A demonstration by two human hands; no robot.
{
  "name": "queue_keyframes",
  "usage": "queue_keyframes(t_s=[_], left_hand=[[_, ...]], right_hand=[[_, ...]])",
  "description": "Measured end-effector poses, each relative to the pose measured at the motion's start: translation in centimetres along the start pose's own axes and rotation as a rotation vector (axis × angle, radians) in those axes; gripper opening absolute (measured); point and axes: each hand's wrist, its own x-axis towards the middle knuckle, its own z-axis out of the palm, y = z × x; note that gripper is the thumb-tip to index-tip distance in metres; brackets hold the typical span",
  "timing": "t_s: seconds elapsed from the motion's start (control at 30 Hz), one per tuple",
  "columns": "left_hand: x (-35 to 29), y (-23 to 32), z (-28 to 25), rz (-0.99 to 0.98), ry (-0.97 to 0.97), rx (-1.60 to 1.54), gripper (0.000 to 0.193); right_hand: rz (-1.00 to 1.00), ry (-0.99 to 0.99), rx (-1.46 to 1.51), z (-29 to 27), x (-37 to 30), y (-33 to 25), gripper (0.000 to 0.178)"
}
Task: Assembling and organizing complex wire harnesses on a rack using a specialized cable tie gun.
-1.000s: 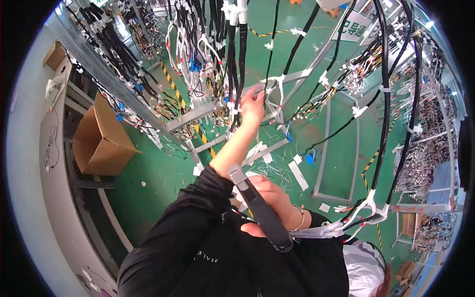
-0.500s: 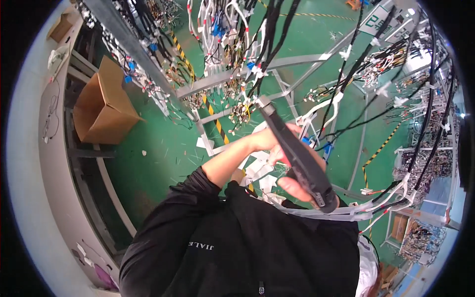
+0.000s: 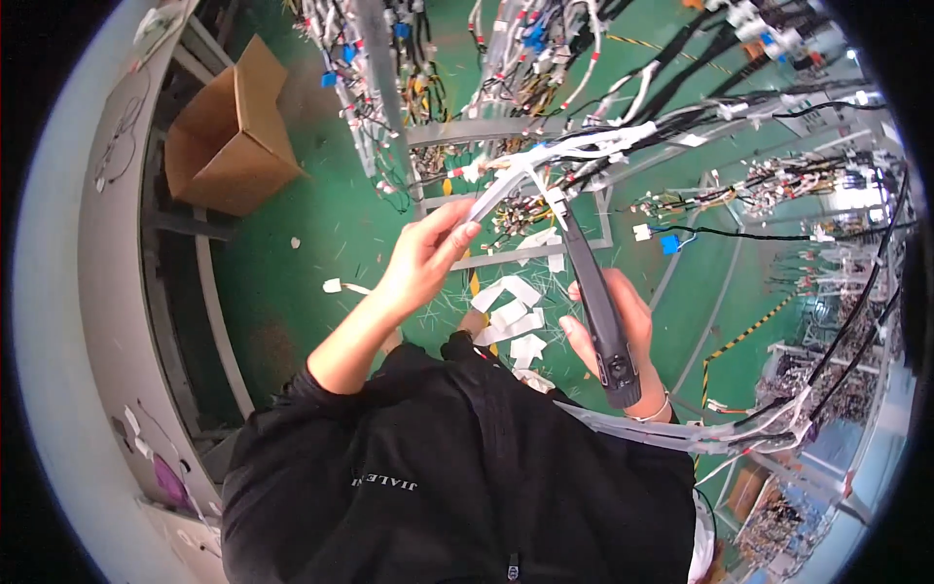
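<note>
A black cable tie gun sits in my right hand, the fingers closed round its grip. Its narrow metal nose meets a white cable tie on a wire harness sheathed in white and clear sleeving. On the left, my left hand pinches the near end of that harness, a pale translucent sleeve, between thumb and fingers. Beyond, the harness runs off to the upper right as black branches with white connectors.
More wire bundles hang from a grey metal frame. An open cardboard box stands at left beside a bench. White paper scraps and tie offcuts litter the green floor. Another sleeved harness crosses close to my right side.
My left hand has come out from behind the gun to the left and now grips the harness sleeve. The harness has swung into view under the gun's nose, and the gun has tilted more upright.
</note>
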Motion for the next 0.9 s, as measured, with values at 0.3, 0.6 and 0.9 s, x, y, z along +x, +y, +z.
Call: queue_keyframes(t_s=[0.3, 0.6, 0.9], left_hand=[[-1.8, 6.3, -4.3, 0.023, -0.122, 0.212, 0.031], [-1.8, 5.7, -4.5, 0.098, -0.121, 0.273, 0.032], [-0.7, 5.5, -6.8, -0.237, -0.492, -0.054, 0.043]], right_hand=[[0.035, -0.053, 0.142, 1.6, 1.0, -1.7, 0.04], [-0.057, -0.027, -0.021, 1.8, 1.3, -1.8, 0.038], [-0.03, 0.088, -0.035, 3.0, -1.1, -1.7, 0.02]])
